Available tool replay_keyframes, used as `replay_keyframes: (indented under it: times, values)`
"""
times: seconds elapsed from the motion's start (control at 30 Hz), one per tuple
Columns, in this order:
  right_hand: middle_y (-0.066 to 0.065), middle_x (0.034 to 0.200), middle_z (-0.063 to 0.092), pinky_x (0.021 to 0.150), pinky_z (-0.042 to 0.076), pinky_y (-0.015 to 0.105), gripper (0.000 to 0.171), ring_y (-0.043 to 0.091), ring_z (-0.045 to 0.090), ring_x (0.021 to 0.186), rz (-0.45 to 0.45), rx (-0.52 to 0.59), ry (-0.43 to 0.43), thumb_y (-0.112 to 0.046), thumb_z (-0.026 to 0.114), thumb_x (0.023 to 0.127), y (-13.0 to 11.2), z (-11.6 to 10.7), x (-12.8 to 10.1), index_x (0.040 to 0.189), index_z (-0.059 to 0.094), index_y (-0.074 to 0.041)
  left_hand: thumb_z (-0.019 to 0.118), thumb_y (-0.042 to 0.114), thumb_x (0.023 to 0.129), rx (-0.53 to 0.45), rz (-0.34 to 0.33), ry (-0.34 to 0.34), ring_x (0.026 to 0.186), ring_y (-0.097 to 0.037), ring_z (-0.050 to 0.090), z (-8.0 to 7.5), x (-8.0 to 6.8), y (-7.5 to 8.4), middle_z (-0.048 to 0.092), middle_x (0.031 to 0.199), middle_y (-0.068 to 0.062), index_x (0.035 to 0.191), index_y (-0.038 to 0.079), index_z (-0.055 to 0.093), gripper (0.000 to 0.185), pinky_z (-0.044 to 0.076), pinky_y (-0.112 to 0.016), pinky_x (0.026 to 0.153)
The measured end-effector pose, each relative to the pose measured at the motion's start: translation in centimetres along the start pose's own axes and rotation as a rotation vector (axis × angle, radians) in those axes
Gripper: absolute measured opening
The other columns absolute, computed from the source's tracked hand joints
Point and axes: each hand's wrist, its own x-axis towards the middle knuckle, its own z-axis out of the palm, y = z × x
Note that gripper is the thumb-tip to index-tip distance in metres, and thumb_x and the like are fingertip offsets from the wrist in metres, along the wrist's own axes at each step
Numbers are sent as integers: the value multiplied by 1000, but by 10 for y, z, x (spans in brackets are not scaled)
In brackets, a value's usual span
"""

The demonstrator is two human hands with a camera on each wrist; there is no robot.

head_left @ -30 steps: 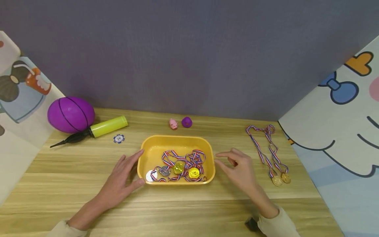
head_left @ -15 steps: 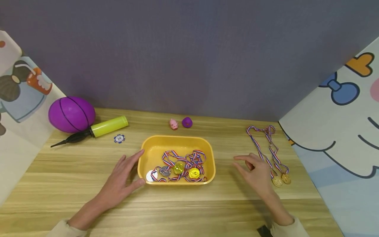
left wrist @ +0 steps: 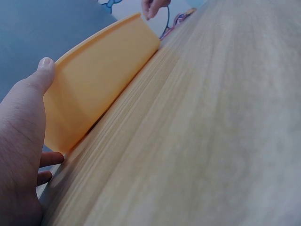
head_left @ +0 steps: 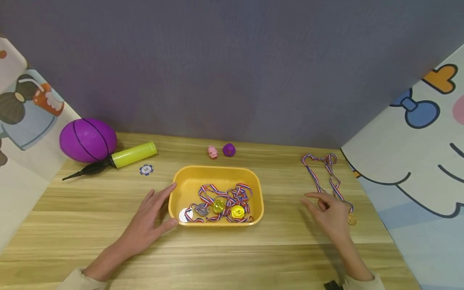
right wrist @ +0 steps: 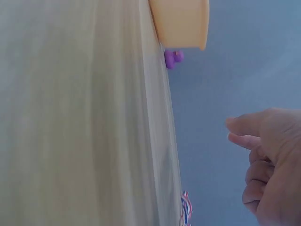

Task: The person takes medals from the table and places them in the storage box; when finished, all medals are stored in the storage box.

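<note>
A yellow plastic basin stands mid-table. Inside lie gold medals, a dark silver medal and a pale round disc, among tangled red, white and blue ribbons. My left hand rests along the basin's left end, fingertips at the side and thumb at the front corner. To the right, above the table, hovers my right hand: thumb and index finger stretch out close together with nothing between them, the other fingers bent. Beside it lies a gold medal on a striped ribbon; the hand hides another medal.
At the back left are a purple ball, a yellow-green hand pump with a black nozzle, and a poker chip. A pink pig figure and a small purple toy stand behind the basin. A grey wall closes the back.
My right hand has moved rightward from the basin's right end to over the medals on the table, covering one. My left hand and the basin have stayed put.
</note>
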Motion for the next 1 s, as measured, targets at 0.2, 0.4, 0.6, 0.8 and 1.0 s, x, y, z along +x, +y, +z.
replay_keyframes:
  times: [0.2,0.4,0.6,0.8,1.0]
  values:
    - [-8,58,36,47,25,21,29,-5,25,57,74,5,-23,9,98,73,10,-10,-6,97,87,-4,80,41,101,-1,-4,1,152,-46,49,0,-1,0,51,169,-16,177,22,29,93,5,-44,140]
    - [-8,58,36,47,25,22,27,-4,23,56,95,-63,-48,6,98,74,17,-21,-10,98,88,-4,79,42,102,-1,-11,-6,153,-45,48,-1,0,0,50,171,-15,178,22,28,93,4,-45,140]
    - [-5,57,34,43,24,23,22,-3,22,53,205,-82,-106,-1,97,82,24,-35,-12,101,88,-3,79,42,102,-4,-10,-6,153,-45,48,0,0,0,49,171,-15,178,22,28,93,4,-46,140]
    - [-4,57,33,42,22,23,23,-7,19,53,209,-105,-123,-1,97,82,36,-47,-15,103,88,-4,79,41,101,-7,-12,-6,153,-45,48,0,0,0,49,171,-15,178,22,28,94,4,-46,140]
    - [-6,58,33,42,24,25,27,-3,22,53,237,-120,-136,-2,98,80,43,-55,-22,105,86,-2,80,40,101,-5,-20,-11,154,-45,47,0,-1,-1,48,172,-15,178,23,28,94,5,-47,140]
